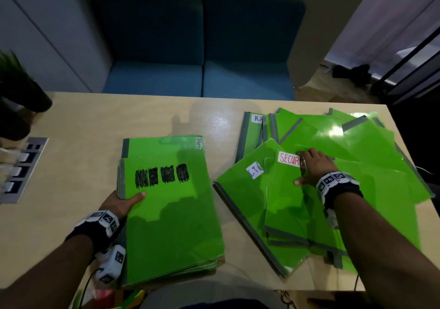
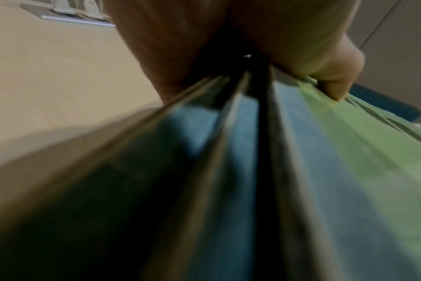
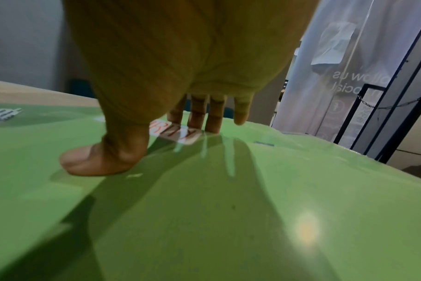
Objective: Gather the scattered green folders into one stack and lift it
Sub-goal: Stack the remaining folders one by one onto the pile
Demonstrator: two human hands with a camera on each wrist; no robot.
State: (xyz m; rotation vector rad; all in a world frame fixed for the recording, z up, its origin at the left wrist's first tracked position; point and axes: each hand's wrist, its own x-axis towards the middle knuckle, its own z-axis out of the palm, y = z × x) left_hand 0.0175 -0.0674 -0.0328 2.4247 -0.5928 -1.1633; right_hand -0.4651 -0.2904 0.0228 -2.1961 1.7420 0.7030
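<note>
A stack of green folders [image 1: 171, 213] lies on the left half of the wooden table [image 1: 83, 122]; its top cover carries black scribbles. My left hand [image 1: 121, 202] grips the stack's grey spine edge, thumb on top, fingers underneath; the left wrist view shows the thumb [image 2: 324, 76] pressing the cover of the stack [image 2: 349, 152]. On the right lie several scattered green folders [image 1: 345, 146], fanned over one another. My right hand [image 1: 312, 165] rests flat, fingers straight, on the folder labelled "SECUR" [image 1: 285, 201], beside its white label [image 3: 176, 133]. The right hand's fingers [image 3: 213, 117] touch that folder's cover [image 3: 204, 209].
A power socket panel [image 1: 20, 168] is set into the table at the left, and a dark potted plant [image 1: 16, 89] stands at the far left corner. A blue sofa [image 1: 200, 46] sits behind the table. The table's right edge [image 1: 404, 141] is close to the scattered folders.
</note>
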